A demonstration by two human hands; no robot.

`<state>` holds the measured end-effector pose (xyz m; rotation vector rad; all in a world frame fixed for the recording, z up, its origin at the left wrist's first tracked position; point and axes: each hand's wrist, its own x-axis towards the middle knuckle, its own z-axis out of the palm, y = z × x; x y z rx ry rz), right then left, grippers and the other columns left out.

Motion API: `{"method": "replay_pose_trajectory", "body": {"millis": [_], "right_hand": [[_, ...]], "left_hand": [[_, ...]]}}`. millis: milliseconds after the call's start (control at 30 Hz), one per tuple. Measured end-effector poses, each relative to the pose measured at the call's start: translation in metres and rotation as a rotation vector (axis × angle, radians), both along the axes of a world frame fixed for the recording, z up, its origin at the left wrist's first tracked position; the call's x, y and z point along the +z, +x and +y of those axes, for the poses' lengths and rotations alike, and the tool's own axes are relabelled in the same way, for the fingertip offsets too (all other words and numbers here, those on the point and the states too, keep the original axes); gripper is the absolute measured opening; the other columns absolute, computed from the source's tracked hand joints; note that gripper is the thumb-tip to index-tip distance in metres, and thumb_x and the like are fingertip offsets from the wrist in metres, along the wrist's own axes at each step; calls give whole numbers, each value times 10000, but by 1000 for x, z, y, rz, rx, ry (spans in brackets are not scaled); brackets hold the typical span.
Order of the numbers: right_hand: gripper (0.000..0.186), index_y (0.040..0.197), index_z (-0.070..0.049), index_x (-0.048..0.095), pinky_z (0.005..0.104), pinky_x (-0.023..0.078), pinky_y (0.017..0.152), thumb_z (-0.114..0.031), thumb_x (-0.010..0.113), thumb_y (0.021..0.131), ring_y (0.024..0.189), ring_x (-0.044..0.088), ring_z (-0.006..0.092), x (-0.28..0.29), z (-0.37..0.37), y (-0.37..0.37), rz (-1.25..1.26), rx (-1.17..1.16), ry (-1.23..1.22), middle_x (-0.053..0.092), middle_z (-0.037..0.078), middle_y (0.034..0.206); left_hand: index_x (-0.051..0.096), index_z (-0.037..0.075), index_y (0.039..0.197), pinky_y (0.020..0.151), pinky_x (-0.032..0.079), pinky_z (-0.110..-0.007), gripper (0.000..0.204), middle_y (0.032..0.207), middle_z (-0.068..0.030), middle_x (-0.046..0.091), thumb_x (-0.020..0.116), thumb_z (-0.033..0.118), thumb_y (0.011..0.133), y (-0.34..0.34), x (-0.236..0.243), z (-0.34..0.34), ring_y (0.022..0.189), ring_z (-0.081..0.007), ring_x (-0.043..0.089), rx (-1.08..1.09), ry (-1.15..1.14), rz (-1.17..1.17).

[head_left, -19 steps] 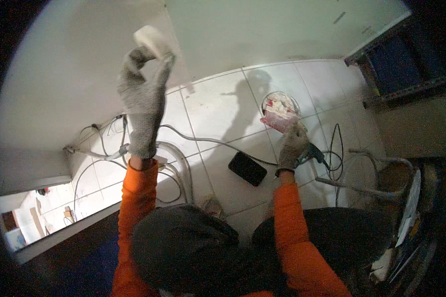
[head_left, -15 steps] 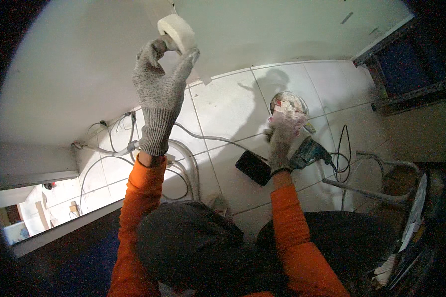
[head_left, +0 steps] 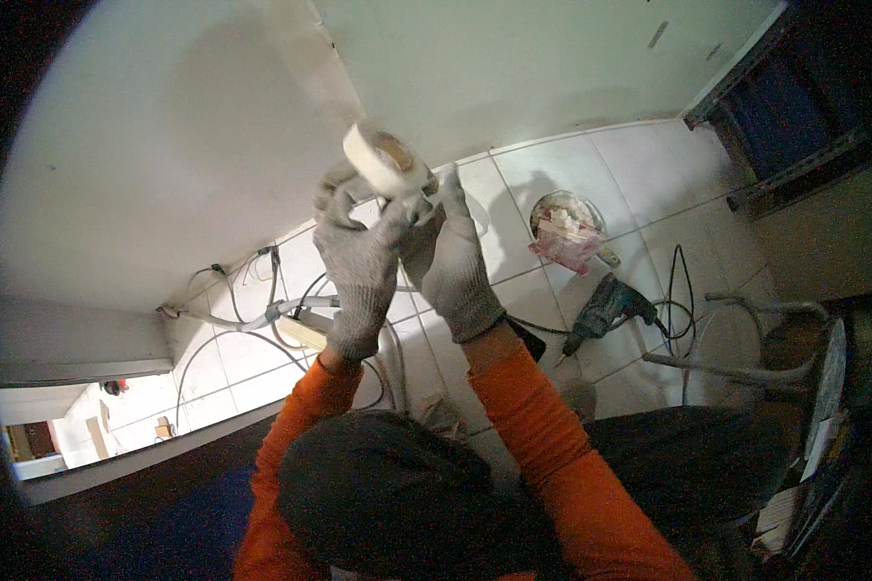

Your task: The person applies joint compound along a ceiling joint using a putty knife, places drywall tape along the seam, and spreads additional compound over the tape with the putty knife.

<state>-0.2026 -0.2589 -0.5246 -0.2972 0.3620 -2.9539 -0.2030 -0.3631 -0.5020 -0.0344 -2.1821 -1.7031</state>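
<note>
Head view, roll: a white roll of tape (head_left: 389, 159) sits raised in front of the pale wall (head_left: 165, 165), above both my gloved hands.
Left grip: my left hand (head_left: 358, 257) in a grey knit glove closes its fingers on the roll's lower edge.
Right grip: my right hand (head_left: 452, 254), also gloved, is pressed up against the left and touches the roll from the right; I cannot tell whether it is clenched on it.
Sleeves: both forearms wear orange.
Floor: white tiles (head_left: 552, 174) below carry a small bucket (head_left: 564, 225) with pink material in it, a power drill (head_left: 606, 308) just beside it, and loose white cables (head_left: 262, 310) near the wall.
</note>
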Motion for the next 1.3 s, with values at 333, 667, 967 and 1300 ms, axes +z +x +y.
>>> {"method": "replay_pose_trajectory", "body": {"millis": [333,667,967,1300], "right_hand": [[377,1307,11,629,239,544,895,-271,558,1067,1012,657,97,-32,19,6,-196,-110,585,681,60,1121],[278,1148,15,687,242,585,704,-218,662,997,809,684,118,-50,5,17,-348,-246,873,697,44,954],[280,1088,13,736,225,488,622,-236,632,1014,673,565,76,-68,64,10,-345,-202,1044,680,46,860],[292,1046,-28,780,236,495,545,-287,761,913,634,586,65,-10,159,-23,-172,-206,1737,697,25,757]], "left_hand": [[600,71,1315,1073,461,-472,740,1310,-154,574,934,356,719,34,-40,-48,1282,-317,524,225,-402,248],[612,92,1240,1095,411,-512,454,1210,-142,675,794,284,870,24,-56,-45,1226,-356,586,-201,-944,239],[611,26,1226,896,542,-365,346,1080,-177,734,675,265,984,42,-47,-52,989,-264,723,-393,-479,-409],[670,33,1162,862,553,-382,276,1017,-176,748,672,212,953,64,-103,-96,966,-279,736,-235,-537,-383]]}}
